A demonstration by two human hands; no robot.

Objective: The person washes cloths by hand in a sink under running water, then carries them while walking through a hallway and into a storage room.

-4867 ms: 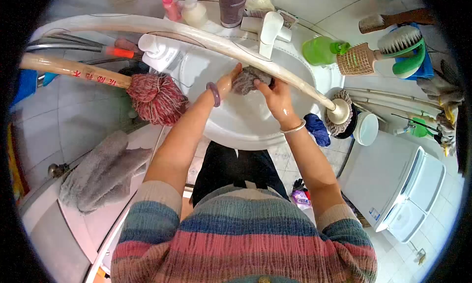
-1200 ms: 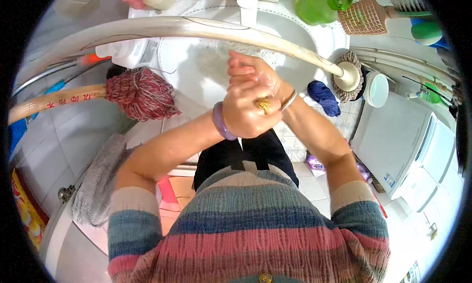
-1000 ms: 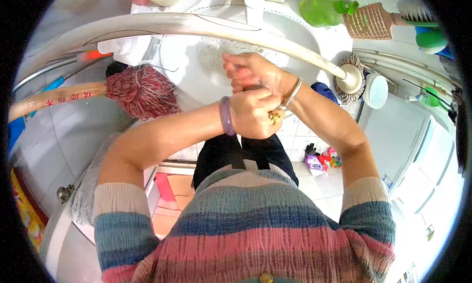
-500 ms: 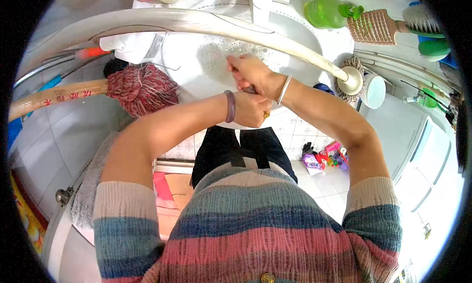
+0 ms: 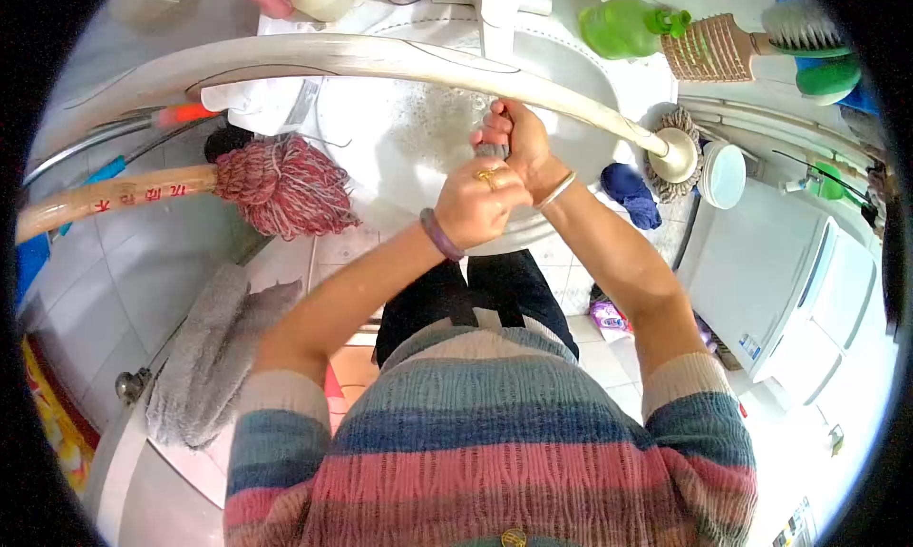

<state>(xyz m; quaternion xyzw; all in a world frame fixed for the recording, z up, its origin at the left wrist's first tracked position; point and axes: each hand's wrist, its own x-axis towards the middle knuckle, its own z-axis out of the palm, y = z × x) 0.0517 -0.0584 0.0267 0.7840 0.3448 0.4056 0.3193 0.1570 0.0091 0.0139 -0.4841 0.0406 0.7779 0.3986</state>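
Note:
Over the near part of the white washbasin, my left hand is closed, with a ring on a finger and a purple bangle at the wrist. Just beyond it my right hand, with a pale bangle, is closed too. A small grey piece of wet-looking cloth shows between the two fists; most of it is hidden by the fingers. Sudsy water lies in the basin behind them.
A long pale mop handle crosses above the basin. A red-and-white string mop hangs at left. Beyond the basin's right rim are a green bottle and a hairbrush. Dark blue cloth hangs at right.
My left hand has turned over, knuckles now up, and moved slightly left. My right hand has shifted right and curled upright. More of the grey cloth shows between them.

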